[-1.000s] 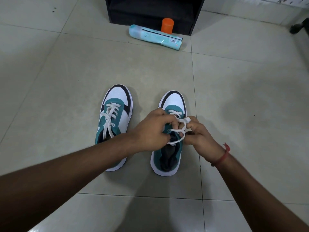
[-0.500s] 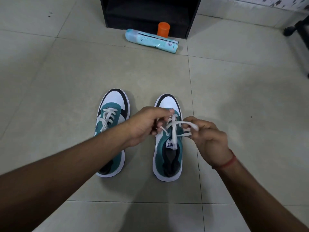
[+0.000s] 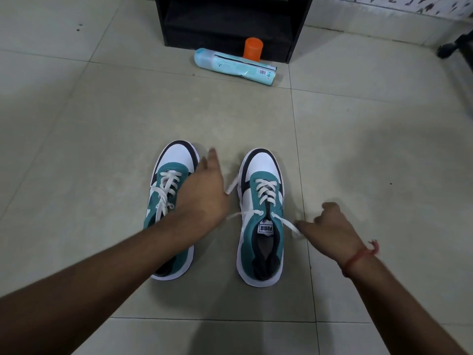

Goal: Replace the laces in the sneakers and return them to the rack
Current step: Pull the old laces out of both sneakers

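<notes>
Looking down, you have the pale tiled floor (image 3: 102,124) filling the view, and at its far edge stands the black rack (image 3: 230,19), its lowest shelf dark. Lying on the tiles just in front of the rack is a light-blue bottle (image 3: 234,67) on its side, with an orange cup (image 3: 253,48) upright just behind it. Nearer to you the two sneakers sit side by side on the floor, toes pointing far, well apart from the rack. Your left sneaker (image 3: 174,175) is teal, white and black with white laces crossed up its front, partly covered by your left arm. Your right sneaker (image 3: 262,221) is laced the same way, and its white lace (image 3: 266,190) runs out from the top eyelets to both sides. Your left hand (image 3: 204,196) hovers between the shoes, fingers stretched far and relaxed; one lace end passes under it, but whether it grips that end cannot be told. Your right hand (image 3: 330,229), a red thread at its wrist, pinches the other lace end just right of the shoe.
</notes>
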